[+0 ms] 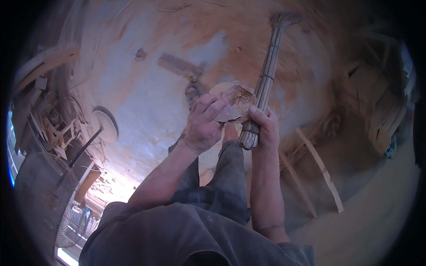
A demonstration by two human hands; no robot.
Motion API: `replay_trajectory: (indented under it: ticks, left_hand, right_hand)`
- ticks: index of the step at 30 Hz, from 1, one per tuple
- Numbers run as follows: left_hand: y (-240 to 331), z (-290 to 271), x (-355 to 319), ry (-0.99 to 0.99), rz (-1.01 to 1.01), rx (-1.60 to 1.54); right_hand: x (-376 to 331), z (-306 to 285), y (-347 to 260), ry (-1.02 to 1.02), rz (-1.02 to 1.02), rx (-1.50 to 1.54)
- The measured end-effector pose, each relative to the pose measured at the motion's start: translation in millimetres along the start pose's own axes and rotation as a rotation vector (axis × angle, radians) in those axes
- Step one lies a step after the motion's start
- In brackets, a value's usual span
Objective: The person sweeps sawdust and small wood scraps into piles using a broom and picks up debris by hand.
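1. The left hand (205, 125) is curled round the near left rim of a coconut shell (236, 102), fingers folded over the edge and pinching it
2. The right hand (262, 128) is closed round the near end of a stick broom (266, 77), a bound bundle of thin sticks, and also touches the right side of the shell
3. The shell sits between the two hands, held up above the floor, its hollow side facing the camera; a pale flat piece (227, 114) lies at its near edge under the left fingers
4. The broom runs from the right hand away to the far right, its frayed head (284, 18) at the far end
5. Below the hands the person's knees in dark trousers (222, 177) show
6. The dusty floor (146, 97) spreads behind; a round white disc (105, 123) lies to the left, a fan (49, 195) stands near left, and wooden slats (319, 170) lie to the right
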State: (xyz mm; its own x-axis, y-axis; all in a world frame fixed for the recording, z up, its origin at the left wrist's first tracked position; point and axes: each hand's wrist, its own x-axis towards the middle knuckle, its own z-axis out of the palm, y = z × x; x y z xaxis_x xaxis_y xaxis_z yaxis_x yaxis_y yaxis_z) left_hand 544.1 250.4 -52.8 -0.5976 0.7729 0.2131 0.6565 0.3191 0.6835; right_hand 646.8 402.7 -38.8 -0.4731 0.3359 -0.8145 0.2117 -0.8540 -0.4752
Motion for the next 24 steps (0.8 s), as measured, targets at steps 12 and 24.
replay_trajectory:
  ticks: [12, 24]
  left_hand:
    - [78.7, 33.1, 43.8, -0.323, -0.159, -0.418]
    - [118.7, 81.7, 48.0, -0.463, -0.558, -0.583]
  right_hand:
    - [-46.0, -88.1, -33.3, -0.103, -0.151, 0.255]
    - [-63.3, -121.0, -52.2, 0.018, -0.213, 0.099]
